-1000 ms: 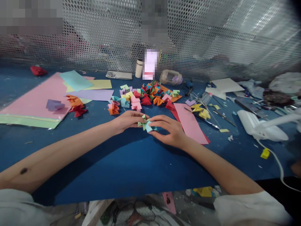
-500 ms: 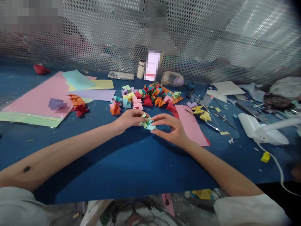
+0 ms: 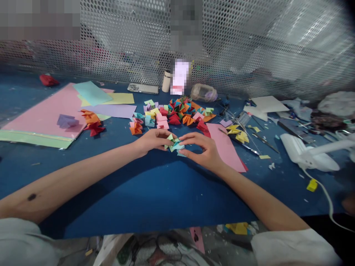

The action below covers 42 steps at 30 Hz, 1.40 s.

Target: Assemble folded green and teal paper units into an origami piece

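Over the middle of the blue table, my left hand point(image 3: 155, 142) is closed around a light green folded paper piece point(image 3: 171, 141). My right hand point(image 3: 200, 147) pinches a light blue folded paper piece point(image 3: 177, 146) between thumb and fingers. The two pieces touch; whether one is tucked into the other I cannot tell. Just behind my hands lies a pile of folded paper pieces point(image 3: 174, 119) in many colours. A pink paper sheet point(image 3: 226, 147) lies beside my right hand.
Stacked coloured sheets point(image 3: 41, 114) lie at the left, with orange and red folded pieces point(image 3: 93, 122) at their edge. Tweezers point(image 3: 249, 148), yellow folded pieces point(image 3: 241, 136) and a white lamp point(image 3: 302, 151) are at the right. A perforated metal screen point(image 3: 124, 48) stands behind a clear jar point(image 3: 203, 92).
The light blue piece has turned a little in my right fingers, and more of it shows below them. Both hands stay almost in place.
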Available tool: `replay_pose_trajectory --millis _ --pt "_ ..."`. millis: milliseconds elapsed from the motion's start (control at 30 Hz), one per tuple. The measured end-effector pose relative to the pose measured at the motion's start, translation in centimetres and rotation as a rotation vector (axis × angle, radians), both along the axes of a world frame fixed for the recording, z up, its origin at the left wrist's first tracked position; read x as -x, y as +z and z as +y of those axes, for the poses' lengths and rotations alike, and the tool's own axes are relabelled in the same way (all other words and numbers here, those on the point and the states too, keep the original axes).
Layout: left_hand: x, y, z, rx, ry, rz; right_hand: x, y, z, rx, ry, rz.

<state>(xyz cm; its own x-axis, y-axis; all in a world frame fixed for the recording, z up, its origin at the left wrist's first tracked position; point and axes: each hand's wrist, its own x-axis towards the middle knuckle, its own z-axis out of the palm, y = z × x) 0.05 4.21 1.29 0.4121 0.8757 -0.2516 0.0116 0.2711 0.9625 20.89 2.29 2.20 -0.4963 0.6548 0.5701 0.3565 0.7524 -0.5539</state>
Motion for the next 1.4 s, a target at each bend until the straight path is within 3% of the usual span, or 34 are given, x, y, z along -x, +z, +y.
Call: replay_pose_trajectory --millis 500,867,1133,1400 --pt "-0.6 0.4 -0.6 0.126 -0.016 -0.092 0.1 -0.9 -0.4 -0.264 -0.02 -0.076" --pt "-0.6 0.9 -0.7 0.188 0.012 -0.1 0.4 -1.1 -0.5 -0.201 -0.044 -0.12" --pt "-0.8 0.9 -0.7 0.188 0.008 -0.116 0.5 -1.2 -0.5 -0.13 0.019 -0.127" --pt "-0.2 -0.1 0.1 0.004 0.085 -0.054 0.1 -0.7 -0.7 -0.062 0.123 -0.298"
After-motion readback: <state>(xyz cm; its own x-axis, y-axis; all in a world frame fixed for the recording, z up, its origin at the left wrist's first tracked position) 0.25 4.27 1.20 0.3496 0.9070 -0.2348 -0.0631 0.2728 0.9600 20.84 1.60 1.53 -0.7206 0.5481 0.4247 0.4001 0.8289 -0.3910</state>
